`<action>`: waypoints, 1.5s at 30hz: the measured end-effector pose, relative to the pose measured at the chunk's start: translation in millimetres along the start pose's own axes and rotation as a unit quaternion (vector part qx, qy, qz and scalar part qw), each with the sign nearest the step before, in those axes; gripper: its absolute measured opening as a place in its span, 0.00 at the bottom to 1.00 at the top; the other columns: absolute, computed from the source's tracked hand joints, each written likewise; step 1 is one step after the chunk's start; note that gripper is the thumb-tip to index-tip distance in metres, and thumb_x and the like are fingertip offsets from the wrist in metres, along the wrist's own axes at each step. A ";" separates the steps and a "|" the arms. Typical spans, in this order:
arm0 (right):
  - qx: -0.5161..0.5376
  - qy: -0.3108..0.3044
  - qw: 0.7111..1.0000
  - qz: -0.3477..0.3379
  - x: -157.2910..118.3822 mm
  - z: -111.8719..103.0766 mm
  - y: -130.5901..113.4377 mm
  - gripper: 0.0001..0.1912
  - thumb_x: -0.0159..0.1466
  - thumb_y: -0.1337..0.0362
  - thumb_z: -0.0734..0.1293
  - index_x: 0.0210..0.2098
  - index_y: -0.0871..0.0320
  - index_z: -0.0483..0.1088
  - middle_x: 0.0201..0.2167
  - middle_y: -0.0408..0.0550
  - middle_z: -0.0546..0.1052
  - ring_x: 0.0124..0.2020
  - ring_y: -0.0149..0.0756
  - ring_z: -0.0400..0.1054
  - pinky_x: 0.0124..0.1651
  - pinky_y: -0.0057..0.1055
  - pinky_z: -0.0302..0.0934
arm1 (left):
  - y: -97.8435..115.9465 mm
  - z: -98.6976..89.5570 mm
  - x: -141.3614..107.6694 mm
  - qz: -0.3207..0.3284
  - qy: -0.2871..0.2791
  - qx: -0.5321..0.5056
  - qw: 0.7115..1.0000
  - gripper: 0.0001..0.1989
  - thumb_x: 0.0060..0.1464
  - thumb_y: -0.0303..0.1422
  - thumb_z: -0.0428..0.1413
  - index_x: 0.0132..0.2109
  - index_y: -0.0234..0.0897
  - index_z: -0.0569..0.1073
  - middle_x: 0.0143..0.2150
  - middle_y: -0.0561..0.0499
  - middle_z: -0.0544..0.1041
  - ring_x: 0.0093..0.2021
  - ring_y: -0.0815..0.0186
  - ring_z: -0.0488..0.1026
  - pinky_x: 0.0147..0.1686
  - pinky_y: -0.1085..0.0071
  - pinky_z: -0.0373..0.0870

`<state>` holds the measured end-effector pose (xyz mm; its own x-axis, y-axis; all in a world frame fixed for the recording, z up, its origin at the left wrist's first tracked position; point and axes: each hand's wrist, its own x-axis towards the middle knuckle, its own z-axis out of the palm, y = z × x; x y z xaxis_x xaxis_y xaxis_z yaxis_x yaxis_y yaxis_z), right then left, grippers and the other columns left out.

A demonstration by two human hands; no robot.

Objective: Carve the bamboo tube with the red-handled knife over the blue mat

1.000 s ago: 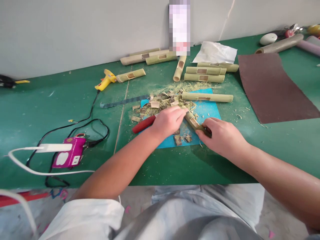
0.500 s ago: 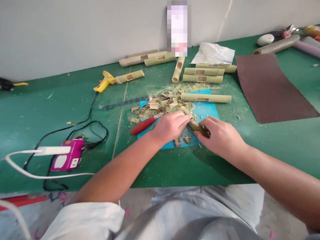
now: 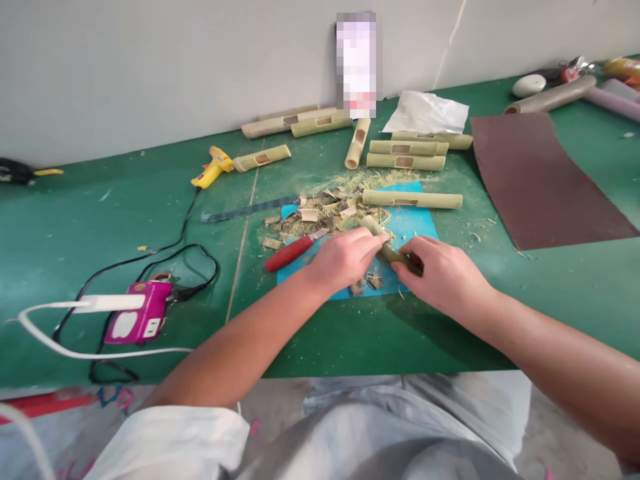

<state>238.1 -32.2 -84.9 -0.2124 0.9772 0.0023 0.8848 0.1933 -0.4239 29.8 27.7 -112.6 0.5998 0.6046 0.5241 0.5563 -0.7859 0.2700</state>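
A short bamboo tube [image 3: 373, 225] lies slantwise over a blue sheet [image 3: 420, 223], its far end pointing up and left. My left hand [image 3: 345, 253] is closed on the tube's upper part, fingertips pressed on its side; whether anything thin sits under them cannot be seen. My right hand [image 3: 431, 268] grips the near end between thumb and fingers. Just left of my left hand rests a red-handled knife [image 3: 290, 253], blade pointing right. Behind the hands, a notched bamboo tube [image 3: 435, 200] lies across the sheet. Bamboo chips [image 3: 310, 215] and shavings are heaped beside it.
Several notched bamboo tubes [image 3: 405, 162] lie farther back. A yellow glue gun [image 3: 214, 167] and its cord are at left, near a magenta power adapter [image 3: 159, 300]. A flat dark strip [image 3: 250, 209] lies left of the chips. Brown sandpaper-like sheet [image 3: 540, 180] is at right.
The view has shifted slightly, so the scene sits a little lower. Both hands keep their hold on the bamboo tube; its pale cut edge shows less than before.
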 end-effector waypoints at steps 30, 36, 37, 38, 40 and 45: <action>-0.077 0.030 0.996 -0.038 -0.6 -4.7 -0.9 0.16 0.66 0.58 0.60 0.27 0.59 0.71 0.27 0.47 0.70 0.24 0.30 0.59 0.29 0.31 0.47 | -4.2 -1.6 1.0 -0.016 0.030 -0.014 0.999 0.10 0.65 0.30 0.53 0.47 0.32 0.78 0.38 0.46 0.79 0.37 0.67 0.77 0.40 0.71 0.75; -0.093 0.018 0.995 -0.033 -0.8 -2.6 -1.3 0.15 0.66 0.58 0.61 0.27 0.59 0.69 0.27 0.46 0.70 0.24 0.29 0.57 0.28 0.31 0.46 | -3.5 -0.9 1.1 -0.006 0.036 -0.008 0.999 0.10 0.65 0.30 0.53 0.47 0.32 0.78 0.37 0.47 0.78 0.35 0.68 0.76 0.37 0.73 0.74; -0.091 0.012 0.995 -0.033 -0.6 -2.3 -1.3 0.15 0.66 0.58 0.61 0.27 0.59 0.69 0.27 0.46 0.70 0.24 0.29 0.58 0.28 0.31 0.46 | -3.7 -0.4 1.3 -0.007 0.035 -0.006 0.999 0.10 0.65 0.30 0.53 0.47 0.33 0.78 0.36 0.48 0.78 0.35 0.69 0.76 0.37 0.74 0.74; -0.091 0.007 0.995 -0.034 -0.5 -2.0 -1.4 0.14 0.66 0.58 0.62 0.27 0.59 0.69 0.28 0.46 0.70 0.24 0.29 0.58 0.28 0.31 0.46 | -4.0 0.4 1.8 -0.011 0.034 -0.004 0.999 0.10 0.65 0.31 0.53 0.47 0.33 0.78 0.36 0.48 0.78 0.35 0.70 0.75 0.37 0.74 0.73; -0.093 0.000 0.995 -0.037 -0.5 -1.7 -1.7 0.13 0.65 0.59 0.63 0.28 0.60 0.69 0.28 0.46 0.70 0.25 0.29 0.59 0.29 0.30 0.47 | -5.6 2.7 3.5 -0.017 0.033 -0.001 0.999 0.11 0.66 0.32 0.52 0.47 0.34 0.78 0.35 0.49 0.78 0.34 0.70 0.75 0.37 0.75 0.73; -0.100 0.005 0.994 -0.032 -1.0 -1.9 -2.9 0.13 0.65 0.59 0.63 0.27 0.59 0.68 0.28 0.45 0.70 0.25 0.29 0.58 0.29 0.30 0.47 | -6.3 6.7 6.5 -0.032 0.047 0.006 0.998 0.13 0.67 0.33 0.49 0.45 0.32 0.78 0.34 0.48 0.77 0.34 0.70 0.74 0.36 0.74 0.73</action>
<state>236.6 -33.6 -81.9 -0.2681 0.9628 0.0334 0.9347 0.2684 -0.2332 34.1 37.4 -116.3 0.5063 0.6388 0.5793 0.5988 -0.7438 0.2970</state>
